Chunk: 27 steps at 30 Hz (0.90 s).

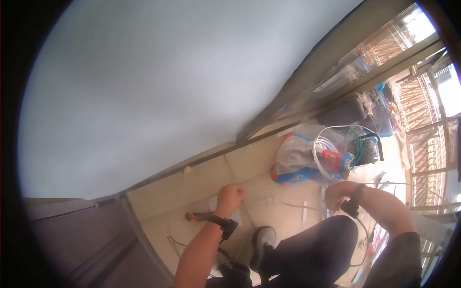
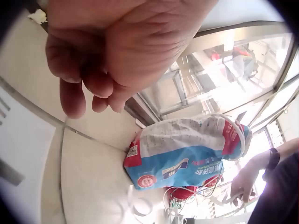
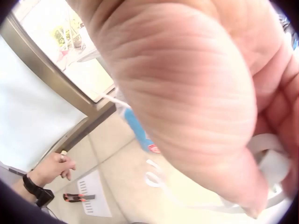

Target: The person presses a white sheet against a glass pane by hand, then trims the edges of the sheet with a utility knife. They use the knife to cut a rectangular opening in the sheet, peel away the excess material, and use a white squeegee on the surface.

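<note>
My left hand hangs over the tiled floor with its fingers loosely curled and nothing in them, as the left wrist view shows. Below it, a tool with black and orange handles lies across a white sheet printed with dark bars. On the other side, my right hand pinches a flat white strip between thumb and fingers. The strip loops by the fingertips and trails along the floor in the right wrist view. A blue, white and red printed bag stands between the hands, farther off.
A coiled white cable and a green coil sit at the bag. Storage boxes stand behind, next to a framed glass panel. A large pale panel rises ahead. My shoes are on the tiles.
</note>
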### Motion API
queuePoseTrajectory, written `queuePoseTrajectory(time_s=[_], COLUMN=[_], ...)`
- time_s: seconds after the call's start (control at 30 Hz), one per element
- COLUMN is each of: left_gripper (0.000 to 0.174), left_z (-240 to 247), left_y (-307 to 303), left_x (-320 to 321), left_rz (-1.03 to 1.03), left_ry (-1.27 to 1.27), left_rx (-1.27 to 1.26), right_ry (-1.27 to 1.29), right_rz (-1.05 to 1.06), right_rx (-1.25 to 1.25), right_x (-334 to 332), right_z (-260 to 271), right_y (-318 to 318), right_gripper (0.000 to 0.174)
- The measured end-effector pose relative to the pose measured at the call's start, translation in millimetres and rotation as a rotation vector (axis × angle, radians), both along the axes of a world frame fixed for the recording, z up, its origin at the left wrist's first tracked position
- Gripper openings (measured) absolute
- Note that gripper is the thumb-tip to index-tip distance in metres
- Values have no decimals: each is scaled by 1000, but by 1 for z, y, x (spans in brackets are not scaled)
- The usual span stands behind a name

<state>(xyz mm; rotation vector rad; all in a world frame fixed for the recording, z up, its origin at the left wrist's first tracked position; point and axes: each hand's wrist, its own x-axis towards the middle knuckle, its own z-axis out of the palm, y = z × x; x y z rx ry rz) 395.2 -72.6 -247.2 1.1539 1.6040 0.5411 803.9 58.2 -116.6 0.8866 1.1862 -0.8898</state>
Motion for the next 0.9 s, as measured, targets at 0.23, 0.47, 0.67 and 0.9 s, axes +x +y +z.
queuePoseTrajectory(time_s=[0.23, 0.47, 0.67, 0.9], left_gripper=[27, 32, 68, 72], left_z=[-21, -68, -38, -73], left_y=[-54, -113, -106, -115], left_x=[-64, -97, -107, 27], left_rz=[-544, -618, -179, 273], left_ry=[695, 625, 1032, 856], left_rx=[16, -80, -16, -210], right_ry=[-88, 373, 513, 896], right_rz=[-232, -725, -841, -715], right_rx=[730, 319, 458, 748], right_x=[117, -41, -109, -121], right_z=[15, 68, 155, 175], right_y=[-52, -50, -35, -84], right_gripper=[73, 38, 45, 51])
